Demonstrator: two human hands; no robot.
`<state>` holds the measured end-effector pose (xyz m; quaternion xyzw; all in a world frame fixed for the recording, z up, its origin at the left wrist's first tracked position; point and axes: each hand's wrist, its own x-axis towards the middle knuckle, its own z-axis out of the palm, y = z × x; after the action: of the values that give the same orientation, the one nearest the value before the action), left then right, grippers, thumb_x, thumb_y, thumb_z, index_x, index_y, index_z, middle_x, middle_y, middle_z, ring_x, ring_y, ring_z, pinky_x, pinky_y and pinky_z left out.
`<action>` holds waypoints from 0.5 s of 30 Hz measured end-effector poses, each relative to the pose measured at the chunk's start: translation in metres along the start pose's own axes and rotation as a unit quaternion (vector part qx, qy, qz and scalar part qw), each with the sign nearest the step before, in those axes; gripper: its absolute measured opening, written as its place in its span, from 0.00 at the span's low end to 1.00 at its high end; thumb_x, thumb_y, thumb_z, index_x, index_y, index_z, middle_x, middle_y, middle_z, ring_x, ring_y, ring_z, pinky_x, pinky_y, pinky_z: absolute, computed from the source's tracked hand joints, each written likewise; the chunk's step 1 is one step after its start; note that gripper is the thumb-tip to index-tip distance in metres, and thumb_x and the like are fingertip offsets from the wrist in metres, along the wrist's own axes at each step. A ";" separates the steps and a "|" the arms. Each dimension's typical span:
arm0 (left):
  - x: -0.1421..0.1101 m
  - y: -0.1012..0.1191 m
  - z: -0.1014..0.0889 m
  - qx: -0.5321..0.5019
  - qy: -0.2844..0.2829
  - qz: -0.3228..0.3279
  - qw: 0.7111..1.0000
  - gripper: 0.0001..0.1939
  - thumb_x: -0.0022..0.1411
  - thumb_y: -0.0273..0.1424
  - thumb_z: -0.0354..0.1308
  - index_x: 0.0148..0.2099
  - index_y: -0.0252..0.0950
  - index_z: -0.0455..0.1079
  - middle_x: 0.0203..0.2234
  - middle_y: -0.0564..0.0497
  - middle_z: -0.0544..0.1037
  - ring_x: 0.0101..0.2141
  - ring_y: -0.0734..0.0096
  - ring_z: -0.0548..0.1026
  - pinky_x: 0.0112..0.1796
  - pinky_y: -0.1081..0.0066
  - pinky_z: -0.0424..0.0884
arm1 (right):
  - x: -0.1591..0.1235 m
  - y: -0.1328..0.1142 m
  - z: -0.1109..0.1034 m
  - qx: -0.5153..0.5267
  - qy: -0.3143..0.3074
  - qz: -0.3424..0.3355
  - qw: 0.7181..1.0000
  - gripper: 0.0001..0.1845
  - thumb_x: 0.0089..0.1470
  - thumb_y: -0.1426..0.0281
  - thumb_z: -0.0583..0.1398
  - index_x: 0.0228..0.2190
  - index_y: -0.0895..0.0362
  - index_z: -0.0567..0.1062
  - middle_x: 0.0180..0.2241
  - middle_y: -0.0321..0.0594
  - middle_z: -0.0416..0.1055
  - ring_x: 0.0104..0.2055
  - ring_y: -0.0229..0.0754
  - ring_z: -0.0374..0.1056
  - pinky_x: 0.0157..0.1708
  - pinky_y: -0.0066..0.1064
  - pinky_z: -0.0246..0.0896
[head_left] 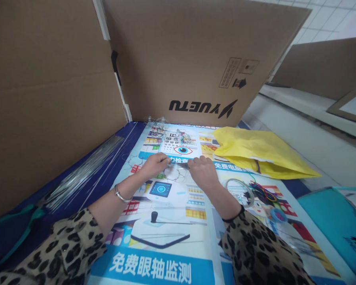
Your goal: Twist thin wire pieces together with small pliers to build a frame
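Observation:
Over the middle of a printed poster [166,198], my two hands are close together. The fingertips of my left hand [155,165] are pinched on a thin metal wire that runs toward the right. My right hand [203,171] is closed around a tool, most of it hidden; its narrow dark pointed jaws [183,166] look like pliers and point left at the wire. Just below the fingers, a loop of thin wire [178,178] shows faintly against the poster. A tangle of wire pieces [182,136] lies beyond my hands.
Straight wires [83,174] lie bundled at left near teal-handled cutters [32,221]. A yellow bag [261,152], a wire coil [250,196] and coloured cords [265,192] lie right. Cardboard panels [195,51] stand behind and left. A teal folder [329,221] sits at far right.

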<state>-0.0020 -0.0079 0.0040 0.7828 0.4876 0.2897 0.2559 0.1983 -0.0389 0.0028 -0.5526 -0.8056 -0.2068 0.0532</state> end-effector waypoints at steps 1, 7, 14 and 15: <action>0.000 0.001 0.000 0.001 0.000 -0.001 1.000 0.15 0.56 0.35 0.45 0.21 0.34 0.62 0.24 0.52 0.70 0.28 0.73 0.67 0.31 0.73 0.61 | 0.000 0.000 0.000 0.001 0.000 -0.001 1.000 0.09 0.52 0.73 0.50 0.30 0.57 0.70 0.28 0.44 0.68 0.33 0.44 0.59 0.30 0.34 0.40; 0.000 0.003 -0.001 -0.007 0.001 -0.002 1.000 0.14 0.55 0.34 0.46 0.21 0.34 0.62 0.24 0.51 0.70 0.28 0.72 0.67 0.32 0.73 0.61 | 0.000 0.000 0.000 0.000 -0.001 -0.003 1.000 0.10 0.53 0.73 0.49 0.30 0.57 0.70 0.28 0.44 0.68 0.33 0.44 0.58 0.30 0.34 0.40; 0.000 -0.001 0.000 -0.007 0.006 0.008 1.000 0.14 0.56 0.35 0.45 0.21 0.35 0.60 0.22 0.53 0.68 0.27 0.74 0.65 0.30 0.74 0.60 | -0.001 0.000 -0.003 0.002 -0.015 -0.013 1.000 0.10 0.52 0.73 0.50 0.30 0.57 0.71 0.28 0.44 0.68 0.34 0.43 0.58 0.31 0.33 0.40; 0.000 -0.002 0.000 -0.005 0.006 0.010 1.000 0.15 0.56 0.36 0.45 0.21 0.35 0.60 0.22 0.53 0.68 0.27 0.74 0.65 0.30 0.74 0.60 | -0.001 0.000 -0.003 0.002 -0.015 -0.016 1.000 0.10 0.52 0.73 0.50 0.30 0.57 0.71 0.28 0.44 0.68 0.34 0.43 0.58 0.31 0.33 0.40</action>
<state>-0.0032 -0.0073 0.0028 0.7845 0.4798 0.2992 0.2547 0.1985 -0.0405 0.0052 -0.5421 -0.8158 -0.1975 0.0392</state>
